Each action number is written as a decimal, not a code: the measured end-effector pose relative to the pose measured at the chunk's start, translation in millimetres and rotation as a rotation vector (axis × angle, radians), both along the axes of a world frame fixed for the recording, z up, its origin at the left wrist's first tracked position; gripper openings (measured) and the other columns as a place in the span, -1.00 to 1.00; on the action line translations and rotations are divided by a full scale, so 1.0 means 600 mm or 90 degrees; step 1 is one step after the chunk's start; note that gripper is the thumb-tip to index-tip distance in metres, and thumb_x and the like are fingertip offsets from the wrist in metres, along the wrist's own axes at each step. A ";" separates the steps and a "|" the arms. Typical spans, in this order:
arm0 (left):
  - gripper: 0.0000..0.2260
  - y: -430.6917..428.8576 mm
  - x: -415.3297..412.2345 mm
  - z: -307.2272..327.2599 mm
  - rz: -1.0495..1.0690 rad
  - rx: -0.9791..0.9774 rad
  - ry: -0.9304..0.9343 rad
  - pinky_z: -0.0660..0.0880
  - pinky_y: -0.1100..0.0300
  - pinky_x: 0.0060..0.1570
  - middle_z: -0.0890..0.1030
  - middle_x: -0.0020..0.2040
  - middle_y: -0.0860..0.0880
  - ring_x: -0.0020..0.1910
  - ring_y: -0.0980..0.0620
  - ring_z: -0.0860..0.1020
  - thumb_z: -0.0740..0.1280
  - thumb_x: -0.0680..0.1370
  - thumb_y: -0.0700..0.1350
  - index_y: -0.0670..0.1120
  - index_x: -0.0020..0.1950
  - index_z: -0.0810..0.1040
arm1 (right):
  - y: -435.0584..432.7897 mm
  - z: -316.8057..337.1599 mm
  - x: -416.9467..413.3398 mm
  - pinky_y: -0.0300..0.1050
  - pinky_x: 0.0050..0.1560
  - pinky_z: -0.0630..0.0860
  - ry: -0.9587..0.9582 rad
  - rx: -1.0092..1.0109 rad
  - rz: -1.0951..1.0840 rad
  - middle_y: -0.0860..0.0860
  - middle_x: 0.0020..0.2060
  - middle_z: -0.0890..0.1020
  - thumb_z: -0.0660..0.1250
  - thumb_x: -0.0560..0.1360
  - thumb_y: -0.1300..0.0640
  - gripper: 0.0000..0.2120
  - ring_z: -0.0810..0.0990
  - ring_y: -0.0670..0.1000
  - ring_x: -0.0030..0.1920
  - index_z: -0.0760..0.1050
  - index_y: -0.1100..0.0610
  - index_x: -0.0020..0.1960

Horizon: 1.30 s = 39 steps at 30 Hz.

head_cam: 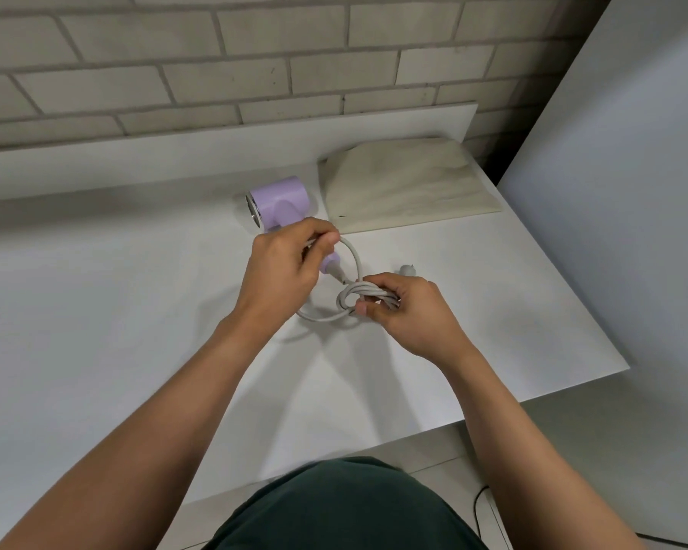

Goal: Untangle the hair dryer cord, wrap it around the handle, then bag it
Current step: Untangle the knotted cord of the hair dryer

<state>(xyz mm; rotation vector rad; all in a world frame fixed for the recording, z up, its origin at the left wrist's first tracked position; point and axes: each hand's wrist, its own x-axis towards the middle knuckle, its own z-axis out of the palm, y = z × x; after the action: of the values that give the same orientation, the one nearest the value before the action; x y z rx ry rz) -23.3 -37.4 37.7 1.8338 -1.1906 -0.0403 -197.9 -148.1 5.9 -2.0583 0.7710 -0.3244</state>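
Now, hair dryer: a small lilac plastic hair dryer [281, 202] lies on its side on the table, with its silver-rimmed end facing left. Its handle points toward the person and is mostly hidden under the left hand.
Left hand: the left hand [283, 271] has its fingers curled over the handle. Thumb and fingers pinch a loop of the cord near the top of the handle.
Cord: the light grey round power cord [368, 297] leaves the bottom of the handle, arcs up into the left hand's pinch, and gathers into a twisted bundle of several coils. One loose loop lies on the table beneath the hands.
Right hand: the right hand [406, 311] grips the bundled coils, with fingers wrapped over them and the thumb pressed across the front.
Plug: the grey plug [408, 269] rests on the table just beyond the right hand's knuckles.
Bag: a flat cream cloth bag [406, 184] lies just right of the dryer's body, near the back edge.
Table: a white smooth tabletop [96, 291] stands against a pale painted brick wall [215, 53].
Right side: a tall white panel [632, 192] stands beside the table.
Foreground: a dark green garment [342, 506] shows at the bottom.
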 end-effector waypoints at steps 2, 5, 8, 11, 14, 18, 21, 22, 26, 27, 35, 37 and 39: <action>-0.88 0.000 0.001 -0.001 0.006 0.027 0.017 0.54 0.20 -0.16 0.70 -0.17 0.08 -0.24 0.24 0.59 0.32 0.67 -0.12 -0.05 0.05 0.65 | -0.003 -0.001 0.001 -0.41 -0.17 0.43 0.013 -0.020 0.012 -0.29 -0.22 0.66 0.46 0.55 0.10 -0.85 0.56 -0.19 -0.07 0.69 -0.10 0.08; -0.78 0.002 0.010 -0.002 -0.043 0.153 -0.134 0.58 -0.06 -0.03 0.65 0.13 0.04 0.05 0.00 0.58 0.28 0.65 -0.16 0.01 0.25 0.61 | -0.007 -0.004 -0.002 -0.38 -0.11 0.48 0.026 -0.016 0.022 -0.33 -0.21 0.66 0.44 0.57 0.09 -0.82 0.58 -0.21 -0.04 0.68 -0.15 0.11; -0.60 -0.001 0.012 -0.002 -0.187 0.186 -0.361 0.48 -0.09 0.30 0.49 0.46 -0.06 0.35 -0.16 0.47 0.37 0.59 -0.20 0.02 0.43 0.56 | -0.011 -0.007 -0.006 -0.13 0.02 0.57 0.016 -0.002 0.023 -0.22 -0.17 0.69 0.44 0.57 0.05 -0.81 0.61 -0.06 0.03 0.67 -0.22 0.10; -0.68 -0.014 0.010 -0.006 -0.283 0.213 -0.439 0.25 -0.06 0.48 0.58 0.38 -0.02 0.38 -0.12 0.51 0.40 0.59 -0.14 0.07 0.33 0.63 | -0.012 -0.005 -0.007 0.02 0.08 0.58 0.002 0.007 0.035 -0.25 -0.19 0.67 0.44 0.56 0.01 -0.82 0.59 0.05 0.06 0.65 -0.28 0.07; -0.82 -0.013 0.013 0.000 -0.255 0.223 -0.431 0.49 -0.01 0.10 0.68 -0.02 0.04 0.00 -0.12 0.64 0.40 0.61 -0.08 0.07 0.18 0.70 | -0.010 -0.005 -0.014 0.09 0.08 0.57 -0.043 0.060 0.015 -0.16 -0.15 0.70 0.44 0.58 0.03 -0.82 0.60 0.09 -0.02 0.67 -0.24 0.10; -0.73 -0.004 0.000 0.011 -0.126 0.287 -0.313 0.51 0.01 -0.20 0.65 0.11 0.06 0.08 -0.13 0.62 0.22 0.70 0.01 0.11 0.36 0.58 | -0.009 -0.003 -0.025 0.11 0.05 0.56 -0.083 0.112 -0.023 0.03 -0.11 0.70 0.40 0.62 0.03 -0.89 0.61 0.15 -0.06 0.70 -0.09 0.09; -0.77 -0.005 -0.010 0.008 -0.011 0.304 -0.249 0.50 0.01 -0.22 0.61 -0.04 0.00 -0.05 -0.23 0.59 0.18 0.70 -0.07 0.07 0.25 0.59 | -0.011 0.004 -0.027 0.07 0.12 0.55 -0.073 0.120 -0.013 -0.01 -0.08 0.73 0.35 0.65 0.00 -0.87 0.65 0.10 0.01 0.68 -0.03 0.04; -0.78 -0.007 -0.010 0.007 0.024 0.305 -0.233 0.46 0.03 -0.26 0.54 -0.13 -0.01 -0.12 -0.23 0.55 0.17 0.69 -0.10 0.05 0.20 0.59 | -0.011 0.006 -0.027 0.05 0.12 0.56 -0.065 0.127 -0.009 -0.02 -0.09 0.73 0.34 0.66 0.01 -0.85 0.67 0.09 0.01 0.67 0.00 0.02; -0.77 -0.011 -0.003 -0.001 0.053 0.369 -0.214 0.29 0.08 -0.28 0.51 -0.13 -0.04 -0.17 -0.18 0.46 0.16 0.68 -0.11 0.03 0.16 0.61 | -0.011 0.011 -0.028 -0.16 0.02 0.54 -0.047 0.138 -0.015 -0.06 -0.19 0.74 0.32 0.67 0.05 -0.81 0.67 -0.06 -0.09 0.62 0.10 -0.05; -0.76 -0.011 -0.002 -0.001 0.036 0.374 -0.212 0.34 0.06 -0.26 0.54 -0.07 -0.06 -0.11 -0.20 0.51 0.16 0.69 -0.11 0.02 0.22 0.60 | -0.011 0.012 -0.027 -0.20 0.00 0.52 -0.045 0.135 -0.016 -0.07 -0.20 0.73 0.31 0.67 0.06 -0.80 0.64 -0.10 -0.13 0.61 0.09 -0.08; -0.73 -0.018 0.000 -0.001 -0.271 0.244 -0.361 0.59 -0.06 0.03 0.64 0.20 0.05 0.19 -0.06 0.60 0.26 0.66 -0.02 0.09 0.33 0.61 | -0.017 0.015 -0.023 -0.16 0.02 0.56 -0.041 0.120 0.018 -0.03 -0.20 0.72 0.30 0.68 0.07 -0.81 0.66 0.00 -0.09 0.61 0.08 -0.07; -0.78 -0.017 -0.003 0.002 -0.194 0.255 -0.343 0.59 -0.05 -0.18 0.64 0.09 0.08 0.05 -0.10 0.63 0.26 0.67 -0.05 0.11 0.26 0.61 | -0.019 0.014 -0.025 -0.27 -0.02 0.55 -0.056 0.139 -0.005 -0.05 -0.19 0.73 0.31 0.68 0.06 -0.80 0.67 -0.07 -0.11 0.63 0.10 -0.05; -0.79 -0.014 -0.002 0.005 -0.081 0.234 -0.289 0.56 -0.03 -0.24 0.65 0.06 0.03 -0.06 -0.19 0.62 0.26 0.64 -0.12 0.06 0.21 0.61 | -0.021 0.011 -0.029 -0.32 -0.03 0.54 -0.058 0.160 -0.015 -0.08 -0.17 0.73 0.31 0.68 0.06 -0.81 0.69 -0.11 -0.14 0.65 0.11 -0.01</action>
<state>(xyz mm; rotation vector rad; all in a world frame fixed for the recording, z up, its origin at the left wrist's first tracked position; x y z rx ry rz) -24.5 -45.8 40.8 2.1539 -1.7059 0.0971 -215.5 -160.5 12.7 -1.7874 0.7418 -0.3163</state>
